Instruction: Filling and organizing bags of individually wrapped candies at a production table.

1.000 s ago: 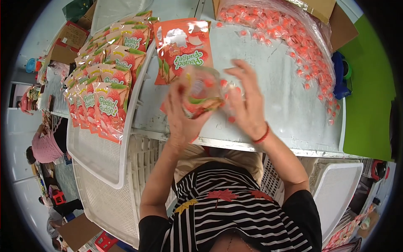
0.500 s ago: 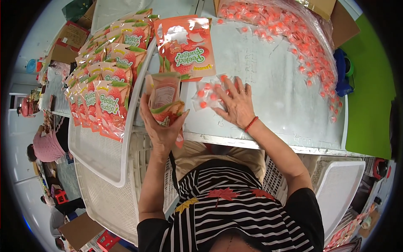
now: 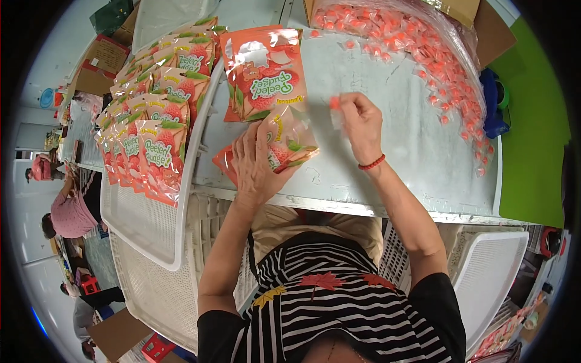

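My left hand point(image 3: 259, 164) is closed on a pink printed candy pouch point(image 3: 289, 140), which lies tilted on the table with its top pointing right. The thumb is under the pouch's near side and the fingers are over it. To the right, my right hand point(image 3: 362, 124) is raised, its fingers pinched on a wrapped candy point(image 3: 334, 103), a red-orange piece in clear film, slightly blurred. Just beyond my left hand lies a stack of flat pouches point(image 3: 266, 69) of the same print.
A heap of wrapped candies point(image 3: 417, 48) spills from a clear plastic bag at the far right. At left, filled pouches point(image 3: 160, 142) stand in rows on a white tray point(image 3: 145, 224). A cardboard box point(image 3: 493, 36) is at the back right. Other people point(image 3: 72, 209) work at far left.
My left hand has tipped the upright pouch over to the right. My right hand has lifted off the table with a candy, and the small cluster of candies under it is gone from the table.
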Demonstrator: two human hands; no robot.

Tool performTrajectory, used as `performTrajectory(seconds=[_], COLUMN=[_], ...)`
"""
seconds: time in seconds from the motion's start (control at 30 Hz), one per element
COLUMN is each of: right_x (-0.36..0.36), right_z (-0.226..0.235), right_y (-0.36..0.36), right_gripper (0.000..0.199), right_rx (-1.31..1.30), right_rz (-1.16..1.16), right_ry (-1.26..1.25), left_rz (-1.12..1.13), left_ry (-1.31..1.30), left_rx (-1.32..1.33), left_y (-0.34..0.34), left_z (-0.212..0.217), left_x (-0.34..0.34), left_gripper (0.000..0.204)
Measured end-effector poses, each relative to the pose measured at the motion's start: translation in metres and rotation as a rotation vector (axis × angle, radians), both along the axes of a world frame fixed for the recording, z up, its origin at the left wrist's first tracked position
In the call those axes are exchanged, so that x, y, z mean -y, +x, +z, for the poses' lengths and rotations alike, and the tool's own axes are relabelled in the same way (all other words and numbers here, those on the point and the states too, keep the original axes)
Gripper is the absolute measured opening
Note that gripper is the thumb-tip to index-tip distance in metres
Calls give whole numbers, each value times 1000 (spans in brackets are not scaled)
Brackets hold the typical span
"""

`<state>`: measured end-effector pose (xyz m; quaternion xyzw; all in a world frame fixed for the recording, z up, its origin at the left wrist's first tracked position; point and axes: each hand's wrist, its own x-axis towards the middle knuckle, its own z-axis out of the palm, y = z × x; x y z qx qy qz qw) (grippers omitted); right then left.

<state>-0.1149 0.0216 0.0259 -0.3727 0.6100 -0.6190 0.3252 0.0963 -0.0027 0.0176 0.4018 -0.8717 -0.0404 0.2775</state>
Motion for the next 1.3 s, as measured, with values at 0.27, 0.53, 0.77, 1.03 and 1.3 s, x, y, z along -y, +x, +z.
performTrajectory(seconds=[0.27,0.53,0.77,1.03,1.3], right_x=[-6,16,21,29,9], right_z=[41,47,54,63,40], right_y=[23,42,47,41,21], right_gripper=[12,22,29,32,29], right_rx=[-762,-684,-608,-430,-466], right_rz=[228,65,298,340,63], right_ry=[17,-53,-90,35,-187], left_rz=[-100,-121,-75,-63,-17], left_ry=[-24,3,8,56,95], left_rx=[-23,-177,-255,-308,-506], left_y=[-13,-21,-21,-20,-2], left_z=[1,-6,-10,-1,10], left_x=[-1,-1,1,1,5], left_gripper=[98,100,100,101,105])
